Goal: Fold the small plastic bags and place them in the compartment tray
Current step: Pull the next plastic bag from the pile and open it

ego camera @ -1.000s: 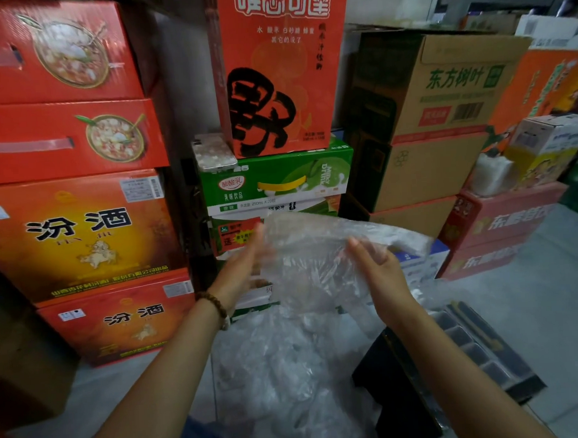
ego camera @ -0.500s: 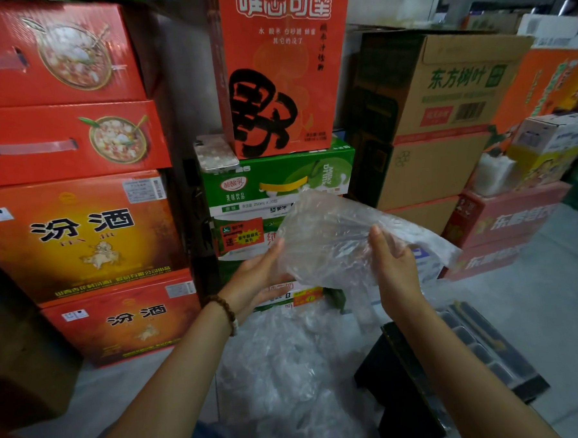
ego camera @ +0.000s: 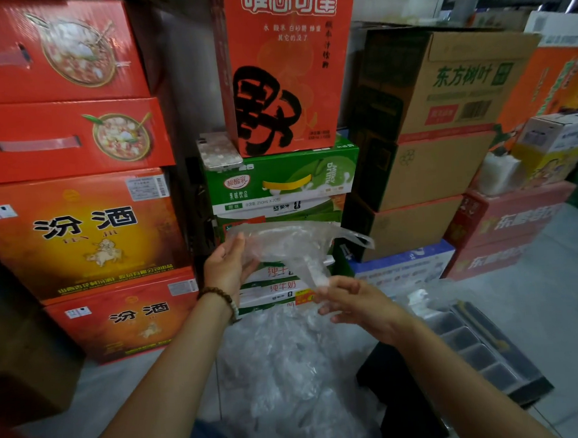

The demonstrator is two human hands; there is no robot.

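Above the heap of bags (ego camera: 289,369), my left hand (ego camera: 226,269) pinched one edge of the plastic bag (ego camera: 282,246), my right hand (ego camera: 352,302) its lower tip; pulled taut, I judged, it would fold flatter.

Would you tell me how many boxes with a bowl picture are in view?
2, stacked at upper left: the top box sits on the lower box; others may lie out of frame.
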